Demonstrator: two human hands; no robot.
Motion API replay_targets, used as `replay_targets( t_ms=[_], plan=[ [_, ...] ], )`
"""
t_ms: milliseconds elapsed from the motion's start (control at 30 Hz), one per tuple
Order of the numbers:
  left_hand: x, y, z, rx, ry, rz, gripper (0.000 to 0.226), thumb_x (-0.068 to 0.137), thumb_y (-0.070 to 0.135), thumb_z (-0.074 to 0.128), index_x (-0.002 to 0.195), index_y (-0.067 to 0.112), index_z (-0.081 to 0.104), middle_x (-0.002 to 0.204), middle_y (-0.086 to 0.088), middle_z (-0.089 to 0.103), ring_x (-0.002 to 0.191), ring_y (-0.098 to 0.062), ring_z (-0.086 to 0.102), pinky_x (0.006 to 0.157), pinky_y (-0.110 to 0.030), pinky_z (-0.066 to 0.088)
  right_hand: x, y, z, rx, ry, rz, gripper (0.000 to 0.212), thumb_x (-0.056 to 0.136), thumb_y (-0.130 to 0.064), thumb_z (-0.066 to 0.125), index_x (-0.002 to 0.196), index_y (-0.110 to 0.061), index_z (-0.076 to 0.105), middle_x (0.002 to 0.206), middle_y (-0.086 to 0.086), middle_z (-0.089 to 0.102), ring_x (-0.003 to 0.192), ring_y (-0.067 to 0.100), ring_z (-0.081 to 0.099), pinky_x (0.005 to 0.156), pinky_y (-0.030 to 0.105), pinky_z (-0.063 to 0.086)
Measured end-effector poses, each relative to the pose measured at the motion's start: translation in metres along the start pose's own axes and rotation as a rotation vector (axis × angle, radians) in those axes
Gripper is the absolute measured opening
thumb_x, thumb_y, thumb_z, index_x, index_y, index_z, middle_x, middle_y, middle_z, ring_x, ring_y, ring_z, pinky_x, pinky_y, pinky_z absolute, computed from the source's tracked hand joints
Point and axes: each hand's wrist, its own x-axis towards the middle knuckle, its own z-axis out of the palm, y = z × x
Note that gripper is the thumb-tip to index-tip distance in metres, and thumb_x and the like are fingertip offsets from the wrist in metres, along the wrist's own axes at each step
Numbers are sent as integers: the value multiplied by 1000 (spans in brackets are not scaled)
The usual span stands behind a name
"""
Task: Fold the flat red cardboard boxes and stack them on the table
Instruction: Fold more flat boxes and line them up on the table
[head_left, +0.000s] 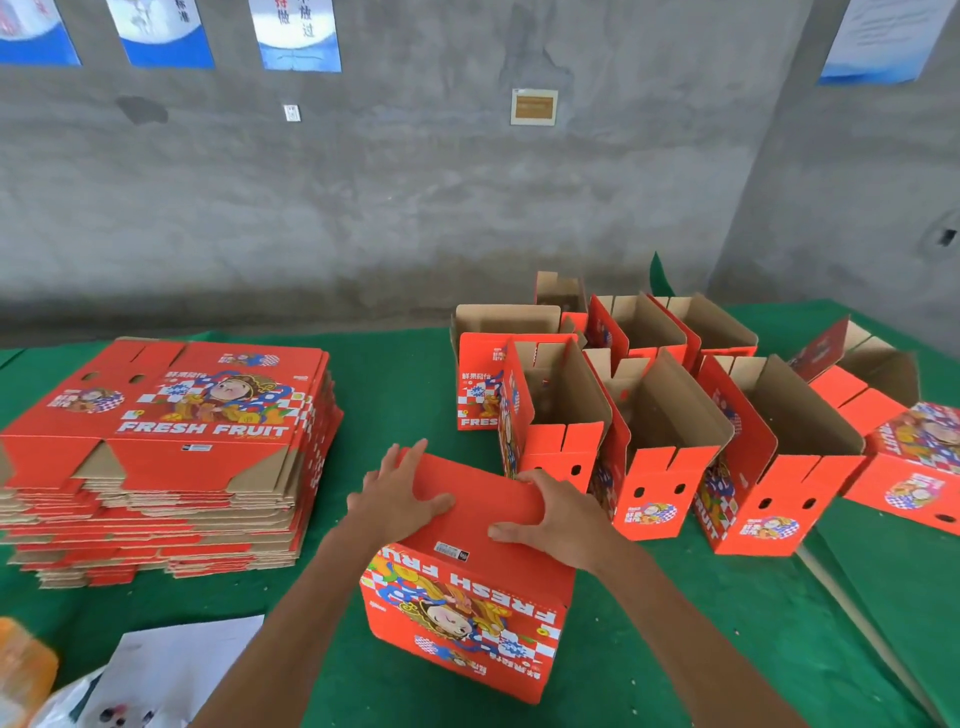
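A red cardboard box (467, 618) stands upside down on the green table (405, 395) in front of me, its printed side facing me inverted. My left hand (400, 493) lies flat on its bottom panel with fingers spread. My right hand (553, 514) presses the same panel, fingers curled over its right edge. A tall stack of flat red boxes (166, 447) sits at the left. Several folded boxes (660, 431) stand open-topped at the right.
White paper and a plastic bag (156, 675) lie at the near left, beside something orange (21, 670). A grey concrete wall with posters runs behind the table. A seam in the green cloth runs along the near right.
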Motion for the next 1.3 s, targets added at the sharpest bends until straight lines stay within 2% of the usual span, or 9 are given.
replay_targets(
  t_ms=[233,400,467,533,667,867,1033,1133,1300],
  plan=[
    [-1,9,12,190,30,-31,107,80,70,68,161,47,1,171,0,-8,151,-38,20,114,-60,31,13,0,9,-375,22,20,95,78,-81,64,152,-30,35,146,-1,50,137,25,43,109,49,38],
    [-5,-2,12,57,100,4,65,97,64,24,160,46,19,173,4,5,151,-32,25,117,-58,26,1,8,-1,385,266,12,55,91,-72,51,112,-25,72,113,-13,70,111,9,64,88,20,48],
    [-7,-7,11,78,120,-59,65,100,68,18,161,45,16,173,2,6,152,-33,26,115,-59,29,1,10,-3,417,384,129,71,99,-68,29,86,-10,68,89,3,71,91,20,68,81,31,51],
    [-7,-13,10,95,145,-121,70,100,72,16,162,40,13,172,-2,10,152,-35,27,114,-59,31,0,16,-1,366,311,302,78,104,-63,14,73,-8,58,73,11,61,72,28,61,81,40,54],
    [-8,-36,1,15,184,-234,75,99,75,17,163,36,11,171,-8,16,151,-37,27,116,-60,32,-1,20,22,528,-215,589,82,101,-75,12,112,-11,61,110,17,68,91,29,70,78,38,60],
    [-20,-70,-6,-44,187,-261,79,90,88,18,159,51,6,168,-14,17,152,-42,24,118,-64,30,13,-8,40,580,-266,669,87,95,-83,23,124,-9,59,103,16,70,84,25,70,67,32,57],
    [-43,-81,-12,-168,241,-244,90,77,97,34,156,59,12,165,-15,18,150,-46,27,115,-64,30,10,-24,21,674,-337,536,76,94,-81,33,125,-16,58,106,18,71,74,24,74,65,30,58],
    [-56,-91,-14,-493,375,-224,86,72,101,35,149,61,32,162,-14,25,151,-42,25,120,-63,25,7,-33,6,738,-327,343,64,91,-77,51,136,-31,53,105,13,72,67,22,70,64,30,57],
    [-60,-105,-18,-1010,459,-223,92,87,88,25,151,26,48,157,-13,45,147,-34,38,122,-59,29,6,-58,-8,558,-151,-30,70,78,-70,72,138,-49,43,104,13,73,74,26,77,71,36,64]
  ],
)
